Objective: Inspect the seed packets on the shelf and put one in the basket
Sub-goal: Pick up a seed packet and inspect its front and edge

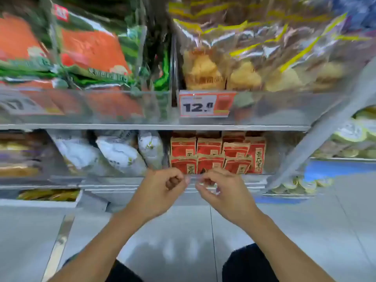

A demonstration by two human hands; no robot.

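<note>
Seed packets [215, 154], red and tan paper ones, stand in two stepped rows in a clear bin on the lower shelf [154, 127], directly behind and just above both hands. Left hand [160, 192] is raised in front of the bin's low front lip [130, 181], fingers curled in toward the palm with nothing visible in them. Right hand [221, 192] sits just beside it, fingers bent and thumb near the fingertips; motion blur hides whether it pinches anything, so I cannot tell. Neither hand clearly touches a packet; the front row's lower edge is partly covered by the knuckles.

White bags [114, 154] lean to the left of the packets in the next bin. Above, on the upper shelf, orange and green bags [87, 49] fill the left side and clear bags of yellow snacks [244, 64] the right, with a price tag [205, 105] reading 12 on the rail between. Round yellow-green packs [301, 183] lie to the right, past a slanted grey upright [317, 137].

Each packet stands upright, long axis vertical, printed face turned toward the camera; the rightmost ones tilt slightly.
</note>
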